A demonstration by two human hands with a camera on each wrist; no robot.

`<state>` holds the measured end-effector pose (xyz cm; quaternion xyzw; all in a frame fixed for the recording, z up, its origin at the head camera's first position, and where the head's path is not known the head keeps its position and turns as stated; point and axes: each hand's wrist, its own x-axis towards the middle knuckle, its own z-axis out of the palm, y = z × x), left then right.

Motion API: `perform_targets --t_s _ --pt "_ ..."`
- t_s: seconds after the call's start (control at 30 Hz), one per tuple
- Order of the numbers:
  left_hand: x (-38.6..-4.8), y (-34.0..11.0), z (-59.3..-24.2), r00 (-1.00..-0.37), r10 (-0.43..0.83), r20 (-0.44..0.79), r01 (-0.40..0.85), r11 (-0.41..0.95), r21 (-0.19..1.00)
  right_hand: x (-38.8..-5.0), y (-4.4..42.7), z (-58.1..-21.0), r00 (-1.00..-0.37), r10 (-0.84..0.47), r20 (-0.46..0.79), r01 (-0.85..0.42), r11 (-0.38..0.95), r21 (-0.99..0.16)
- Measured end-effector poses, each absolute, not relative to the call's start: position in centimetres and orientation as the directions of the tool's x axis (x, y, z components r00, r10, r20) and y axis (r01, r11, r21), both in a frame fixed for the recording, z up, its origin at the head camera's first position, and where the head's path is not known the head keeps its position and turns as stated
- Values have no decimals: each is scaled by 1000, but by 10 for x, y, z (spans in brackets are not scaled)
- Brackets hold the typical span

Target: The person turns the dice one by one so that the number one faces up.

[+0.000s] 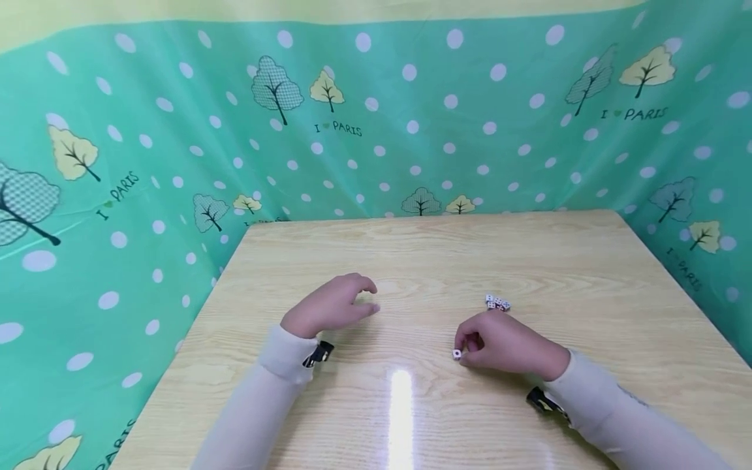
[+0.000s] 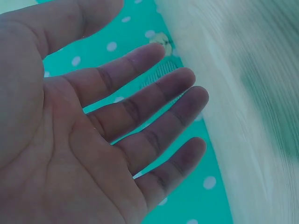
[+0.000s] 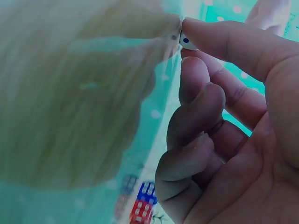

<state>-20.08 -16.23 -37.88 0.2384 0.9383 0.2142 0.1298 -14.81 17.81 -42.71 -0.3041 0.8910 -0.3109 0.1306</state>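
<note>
A small white die with one dark pip facing up stands at the table surface. My right hand pinches it between thumb and forefinger; the right wrist view shows the same die at the thumb's tip, the other fingers curled. Just beyond that hand lies a small cluster of dice. Red and blue pips show on the dice in the right wrist view. Off to the left, my left hand hovers over the table with relaxed fingers and holds nothing; its palm fills much of the left wrist view.
The pale wood-grain table carries a bright strip of reflected light in front. Green dotted curtain surrounds its back and sides. A dark strap device sits on the left wrist, another on the right.
</note>
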Motion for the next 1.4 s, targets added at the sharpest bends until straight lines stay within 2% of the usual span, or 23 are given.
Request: perform_targets --t_s 0.2,0.5,0.77,1.13,1.4 --pt "-212 -180 -377 -879 457 -136 336 796 503 -149 160 -426 -766 -641 -42 -476 611 -633" --pt "-226 -196 -382 -905 397 -154 278 825 491 -152 135 -424 -747 -664 -27 -523 613 -592" --pt "-229 -197 -385 -902 384 -198 255 842 475 -159 121 -421 -744 -668 -10 -541 611 -577" --pt "-218 -178 -398 -872 446 -201 326 837 439 -163 106 -425 -742 -669 -40 -524 616 -589" --pt "-197 -150 -402 -818 544 -190 433 798 419 -165 117 -415 -789 -610 -68 -467 670 -577"
